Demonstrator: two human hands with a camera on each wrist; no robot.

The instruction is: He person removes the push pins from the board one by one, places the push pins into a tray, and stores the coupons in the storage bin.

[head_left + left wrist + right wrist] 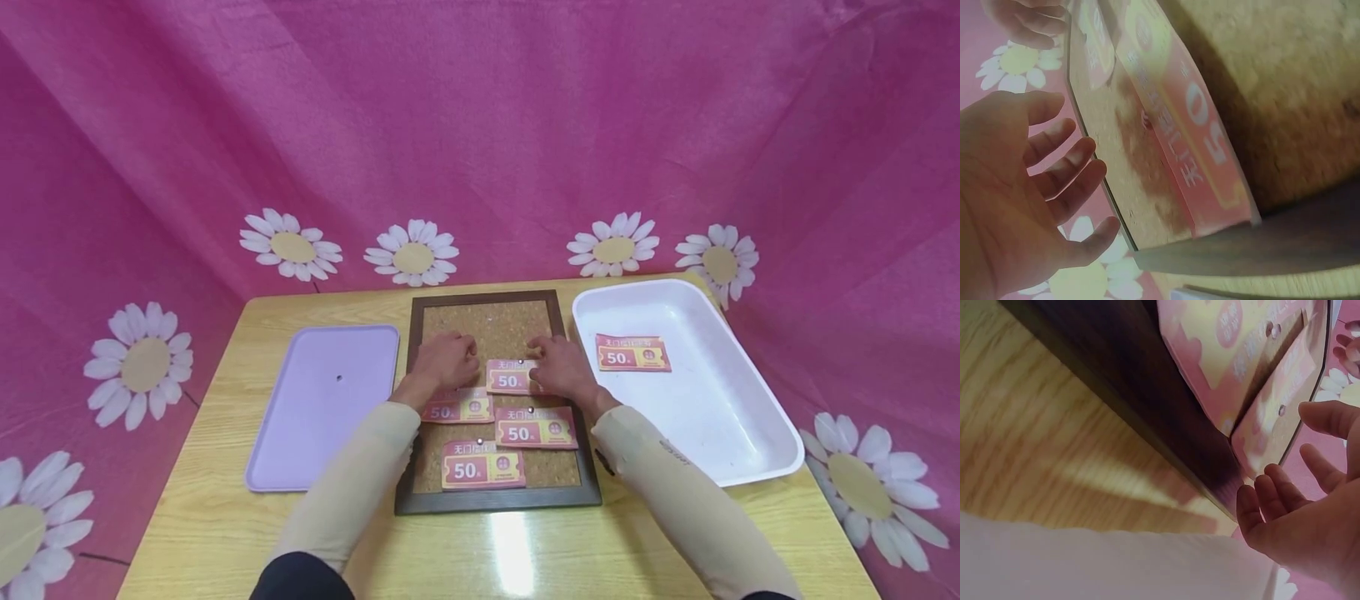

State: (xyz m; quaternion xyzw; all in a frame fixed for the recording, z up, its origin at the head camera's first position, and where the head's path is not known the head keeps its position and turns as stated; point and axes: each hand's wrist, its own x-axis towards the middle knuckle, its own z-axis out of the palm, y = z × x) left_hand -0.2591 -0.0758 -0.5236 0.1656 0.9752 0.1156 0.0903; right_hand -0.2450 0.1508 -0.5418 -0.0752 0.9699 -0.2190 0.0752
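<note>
A dark-framed cork board (491, 329) lies on the table with several pink-and-yellow "50" coupons on it. My left hand (447, 360) hovers over its left side, fingers loosely bent and holding nothing; below it lies one partly covered coupon (457, 407). On the other side, my right hand (564, 367) is over the right part of the uppermost coupon (508, 378) and hides its end. Its fingers are spread and grip nothing in the right wrist view. Small round pins show at the top edges of the middle-right coupon (534, 431) and the lowest coupon (483, 468).
A white tray (697, 417) stands right of the board, with more coupons (633, 354) lying inside. To the left is a flat purple tray (322, 425) with one small dark spot on it. A pink curtain (480, 150) with daisies surrounds the wooden table (217, 467).
</note>
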